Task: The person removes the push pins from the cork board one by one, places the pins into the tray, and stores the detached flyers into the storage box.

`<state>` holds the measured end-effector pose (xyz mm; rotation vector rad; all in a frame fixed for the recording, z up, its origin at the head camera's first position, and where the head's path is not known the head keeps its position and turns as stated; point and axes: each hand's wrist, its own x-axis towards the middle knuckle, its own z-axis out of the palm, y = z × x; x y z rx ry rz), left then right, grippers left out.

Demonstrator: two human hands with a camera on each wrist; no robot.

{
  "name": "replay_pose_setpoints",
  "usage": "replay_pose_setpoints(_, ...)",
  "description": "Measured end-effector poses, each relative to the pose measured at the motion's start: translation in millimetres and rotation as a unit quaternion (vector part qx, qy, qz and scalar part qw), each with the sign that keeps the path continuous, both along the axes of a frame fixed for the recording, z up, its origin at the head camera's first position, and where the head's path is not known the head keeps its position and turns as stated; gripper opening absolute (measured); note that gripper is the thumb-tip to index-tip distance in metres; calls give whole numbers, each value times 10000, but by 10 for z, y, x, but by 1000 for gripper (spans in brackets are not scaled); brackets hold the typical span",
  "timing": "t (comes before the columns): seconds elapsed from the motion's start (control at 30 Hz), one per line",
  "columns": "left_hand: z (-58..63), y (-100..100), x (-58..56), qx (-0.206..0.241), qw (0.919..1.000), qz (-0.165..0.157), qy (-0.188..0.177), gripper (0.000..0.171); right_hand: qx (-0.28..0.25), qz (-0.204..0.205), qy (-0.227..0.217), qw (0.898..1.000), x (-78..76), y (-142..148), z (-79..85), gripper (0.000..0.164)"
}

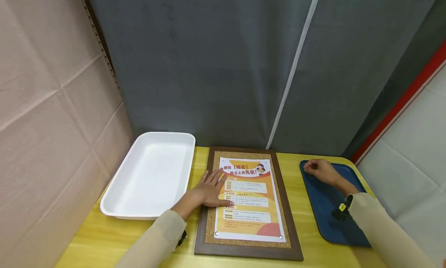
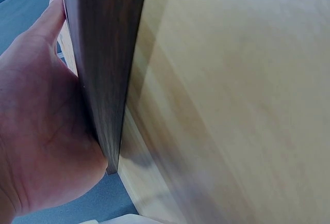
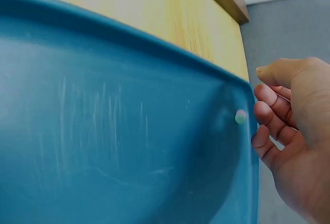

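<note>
My left hand (image 1: 209, 192) lies with fingers spread on the left side of a printed orange poster (image 1: 245, 217) and the brown-framed corkboard (image 1: 210, 233) beneath it. In the left wrist view its palm is against the dark wooden frame (image 2: 105, 53). Round silver tacks (image 1: 281, 237) show at the poster's two bottom corners. Over the far end of a blue tray (image 1: 313, 206) is my right hand (image 1: 323, 171), its fingers loosely bent and nothing visible between them. A small round pale piece (image 3: 240, 116) lies in the tray close to those fingertips.
A white deep tray (image 1: 153, 175) stands left of the corkboard on the yellow wood-grain table (image 1: 94, 237). Behind the table hangs a dark grey curtain (image 1: 209, 66), with pale panels (image 1: 52, 124) at the left and right.
</note>
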<state>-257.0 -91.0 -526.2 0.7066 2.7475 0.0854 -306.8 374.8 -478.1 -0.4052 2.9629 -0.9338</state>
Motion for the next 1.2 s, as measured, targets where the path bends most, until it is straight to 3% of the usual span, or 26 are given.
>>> replay_pose_setpoints(0.2, 29, -2, 18, 113, 9999, 68, -70, 120, -27, 239, 13, 9997, 14, -103, 31, 12)
replay_pose_setpoints(0.43, 64, 0, 52, 111, 9999, 89, -28, 120, -27, 839, 318, 9960, 58, -227, 101, 8)
replay_pose_setpoints(0.7, 120, 6, 77, 106, 9999, 38, -59, 119, -15, 1147, 250, 9931, 144, -410, 201, 8)
replay_pose_setpoints(0.93, 38, -7, 38, 179, 9998, 52, -42, 120, -62, 1525, 279, 9879, 212, -549, 251, 7)
replay_pose_setpoints(1.2, 41, 0, 37, 148, 9999, 48, 15, 120, -161, 2163, 390, 9754, 275, -670, 254, 8)
